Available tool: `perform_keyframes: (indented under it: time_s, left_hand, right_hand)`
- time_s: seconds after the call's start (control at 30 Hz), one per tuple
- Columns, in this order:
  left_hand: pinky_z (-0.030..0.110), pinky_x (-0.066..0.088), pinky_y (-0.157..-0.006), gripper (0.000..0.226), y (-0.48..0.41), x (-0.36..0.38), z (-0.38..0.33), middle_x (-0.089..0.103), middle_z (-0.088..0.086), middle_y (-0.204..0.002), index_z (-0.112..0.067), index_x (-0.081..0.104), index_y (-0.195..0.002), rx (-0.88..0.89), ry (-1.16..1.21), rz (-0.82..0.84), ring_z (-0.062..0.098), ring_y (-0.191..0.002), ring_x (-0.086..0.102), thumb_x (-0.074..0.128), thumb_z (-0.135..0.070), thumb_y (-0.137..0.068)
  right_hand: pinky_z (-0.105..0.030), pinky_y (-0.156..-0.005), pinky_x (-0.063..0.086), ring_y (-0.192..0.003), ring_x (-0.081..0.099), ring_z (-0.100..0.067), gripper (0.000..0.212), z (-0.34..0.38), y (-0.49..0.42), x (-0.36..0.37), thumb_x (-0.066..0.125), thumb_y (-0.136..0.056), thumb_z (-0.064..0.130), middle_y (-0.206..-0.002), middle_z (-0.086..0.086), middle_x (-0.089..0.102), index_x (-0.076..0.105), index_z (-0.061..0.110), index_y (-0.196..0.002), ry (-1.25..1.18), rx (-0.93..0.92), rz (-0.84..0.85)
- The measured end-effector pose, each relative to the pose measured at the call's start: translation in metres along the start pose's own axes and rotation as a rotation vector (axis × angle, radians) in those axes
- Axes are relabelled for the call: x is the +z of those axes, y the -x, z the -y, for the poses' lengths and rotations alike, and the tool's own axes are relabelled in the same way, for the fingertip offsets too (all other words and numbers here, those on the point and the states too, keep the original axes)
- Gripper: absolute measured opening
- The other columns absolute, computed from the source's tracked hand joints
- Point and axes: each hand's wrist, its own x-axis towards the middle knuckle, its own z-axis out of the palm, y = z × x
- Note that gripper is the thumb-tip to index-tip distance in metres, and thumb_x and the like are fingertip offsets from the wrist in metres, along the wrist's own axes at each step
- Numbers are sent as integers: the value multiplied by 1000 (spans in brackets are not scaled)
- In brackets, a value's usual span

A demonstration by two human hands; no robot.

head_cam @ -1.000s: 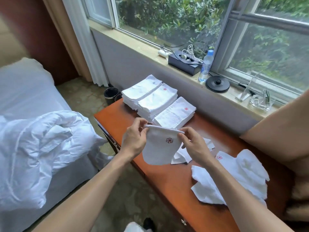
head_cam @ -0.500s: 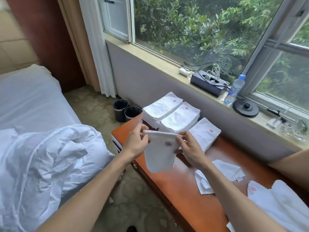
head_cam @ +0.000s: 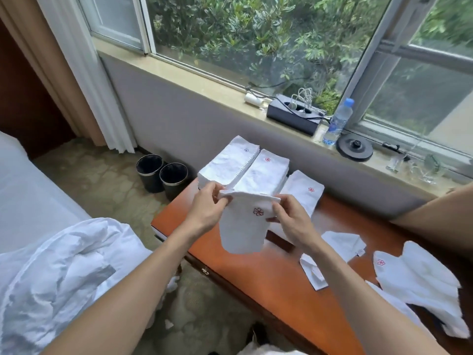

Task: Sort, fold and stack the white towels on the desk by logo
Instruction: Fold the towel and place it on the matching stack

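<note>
I hold a folded white towel [head_cam: 243,224] with a red flower logo upright above the desk's left end. My left hand [head_cam: 208,204] pinches its top left corner and my right hand [head_cam: 289,217] pinches its top right edge. Behind it on the wooden desk [head_cam: 256,272] stand three stacks of folded towels: a blue-logo stack [head_cam: 230,160] at the left, a tall red-logo stack [head_cam: 263,171] in the middle, and a low red-logo stack [head_cam: 303,192] at the right. Unfolded towels [head_cam: 414,280] lie in a heap at the desk's right end, one showing a red logo.
Two small white cloth pieces [head_cam: 343,244] lie flat mid-desk. Two black bins [head_cam: 161,175] stand on the floor left of the desk. A crumpled duvet on a bed [head_cam: 51,272] fills the left. On the windowsill are a black box [head_cam: 294,117], a water bottle [head_cam: 337,123] and a kettle base [head_cam: 354,147].
My hands and the held towel have drifted toward the folded stacks, and the view has shifted so the stacks sit closer behind the towel. Both hands keep their grip.
</note>
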Motion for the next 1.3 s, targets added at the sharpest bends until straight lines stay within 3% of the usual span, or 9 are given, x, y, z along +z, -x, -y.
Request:
perform_keyframes:
  time_s: [0.1,0.27,0.43,0.57,0.73,0.87,1.03,1.13,1.3]
  left_hand:
    - [52,57,-82,9,-27,27,-15,72,2,-90,-19,67,-95,-32,48,42,29,-85,69,74,-23,-91]
    - [57,47,-96,10,-72,85,-36,65,-10,-77,-27,61,-86,25,-46,89,18,-80,62,68,-25,-93]
    - [43,51,-75,8,-113,141,-53,68,-13,-82,-34,55,-94,100,-64,244,3,-72,58,58,-29,-99]
    - [46,51,-70,9,-146,180,-71,69,-5,-86,-32,57,-95,146,-75,318,25,-81,65,51,-39,-93]
    - [44,50,-73,3,-186,220,-78,66,-6,-89,-33,58,-97,142,-106,336,25,-79,59,57,-31,-98]
    - [46,53,-82,5,-226,247,-64,67,-2,-96,-28,60,-104,87,-131,336,27,-88,63,59,-27,-100]
    - [43,53,-87,9,-276,278,-32,67,-3,-98,-25,61,-101,58,-135,390,24,-94,62,56,-18,-100]
    - [34,50,-84,10,-301,296,-13,65,-10,-93,-26,61,-100,54,-132,437,16,-91,61,56,-17,-99]
    - [16,44,-68,11,-326,323,16,63,-15,-86,-30,60,-96,49,-112,490,-8,-75,56,56,-20,-99]
  right_hand:
    - [-26,-77,61,-94,74,-19,6,-9,-11,-28,59,-103,15,-97,-2,69,64,13,-105,-53,12,-88]
    - [-33,-69,63,-95,72,-26,9,-27,-30,-76,58,-105,19,-105,-10,67,62,11,-107,-81,81,-194]
    - [-36,-56,60,-87,68,-32,6,-52,-49,-117,54,-107,24,-106,-12,70,59,23,-109,-61,88,-310]
    - [-30,-51,55,-59,63,-18,7,-70,-69,-148,51,-109,25,-93,0,73,57,26,-107,-43,82,-388]
    - [-31,-71,55,-84,71,-10,5,-86,-101,-167,53,-107,28,-95,9,75,58,30,-105,-43,122,-481]
    - [-11,-65,44,-76,65,3,7,-103,-140,-177,55,-106,26,-86,17,73,59,30,-102,0,145,-501]
    - [-21,-66,44,-71,59,-2,5,-125,-190,-182,56,-106,25,-86,3,71,60,24,-103,28,216,-524]
    - [-41,-72,50,-76,61,-25,6,-144,-210,-186,55,-106,26,-91,-10,71,59,21,-104,33,258,-522]
    - [-34,-63,41,-66,49,-12,10,-173,-232,-189,53,-107,29,-80,-8,64,58,21,-103,83,302,-529]
